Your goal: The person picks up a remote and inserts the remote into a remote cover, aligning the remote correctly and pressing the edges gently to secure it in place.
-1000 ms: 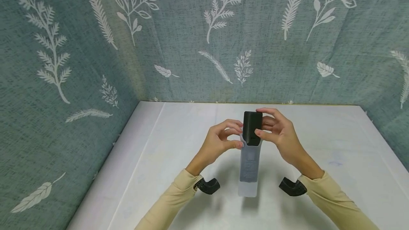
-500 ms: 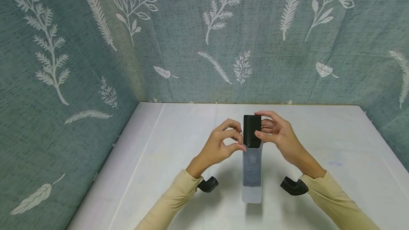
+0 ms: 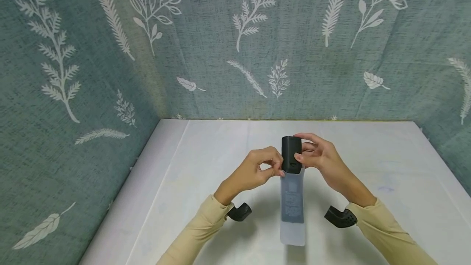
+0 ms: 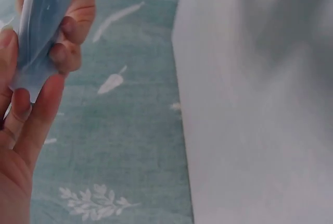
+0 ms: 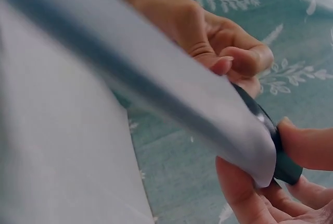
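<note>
Pouch [image 3: 292,199] hung over the table [image 3: 206,154], left hand [image 3: 250,169] pinching its mouth edge, probably to keep it spread, while right hand [image 3: 325,162] gripped the black gadget [image 3: 288,156] sticking out, likely for steadiness.

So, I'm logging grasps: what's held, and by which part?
Right hand: black object, by its protruding end. Left hand: translucent cover, pinched at its upper left edge.

The head view looks forward and down over the worktop [image 3: 202,167] from above. Both wrist views, close-up and tilted, share the left hand [image 3: 254,169], right hand [image 3: 321,156] and translucent pouch [image 3: 292,205].
</note>
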### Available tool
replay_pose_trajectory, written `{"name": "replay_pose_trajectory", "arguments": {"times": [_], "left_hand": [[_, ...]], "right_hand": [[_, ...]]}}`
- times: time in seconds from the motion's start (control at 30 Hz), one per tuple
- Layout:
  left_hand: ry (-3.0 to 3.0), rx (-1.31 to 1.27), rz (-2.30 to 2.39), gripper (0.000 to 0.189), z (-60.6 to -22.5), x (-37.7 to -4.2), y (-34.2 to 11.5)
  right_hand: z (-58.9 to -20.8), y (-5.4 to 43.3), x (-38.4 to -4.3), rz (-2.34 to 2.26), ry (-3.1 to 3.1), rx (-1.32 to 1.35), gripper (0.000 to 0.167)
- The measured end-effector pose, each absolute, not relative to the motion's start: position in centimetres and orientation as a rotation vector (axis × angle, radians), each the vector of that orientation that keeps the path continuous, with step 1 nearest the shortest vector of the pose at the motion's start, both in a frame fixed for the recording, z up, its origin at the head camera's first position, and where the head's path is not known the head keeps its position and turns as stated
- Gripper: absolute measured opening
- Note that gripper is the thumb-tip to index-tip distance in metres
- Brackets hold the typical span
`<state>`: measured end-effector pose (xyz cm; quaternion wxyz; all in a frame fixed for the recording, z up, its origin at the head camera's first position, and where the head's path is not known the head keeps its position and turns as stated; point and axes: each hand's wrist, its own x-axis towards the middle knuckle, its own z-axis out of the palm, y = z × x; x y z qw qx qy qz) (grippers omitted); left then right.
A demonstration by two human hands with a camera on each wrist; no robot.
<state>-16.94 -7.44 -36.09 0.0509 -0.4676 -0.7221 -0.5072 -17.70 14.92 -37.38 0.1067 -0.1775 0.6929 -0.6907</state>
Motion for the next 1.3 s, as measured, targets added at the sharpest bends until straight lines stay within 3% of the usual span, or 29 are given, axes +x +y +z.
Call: {"name": "replay_pose_trajectory", "arguments": {"times": [0.5,0.73,1.3], "left_hand": [[-2.043,-1.491,-1.260,0.013,-39.3,-18.7,-7.2],[-2.127,-1.455,-1.129,0.016,-39.2,-18.4,-7.1],[-1.981,-1.326,-1.363,0.022,-37.4,-16.9,-6.5]], "right_hand": [[-37.2,15.4,-17.9,-1.992,2.017,-0.626,0.049],[-37.1,15.8,-18.0,-1.980,2.008,-0.671,0.049],[-37.5,15.1,-17.7,-1.968,1.936,-0.722,0.048]]}}
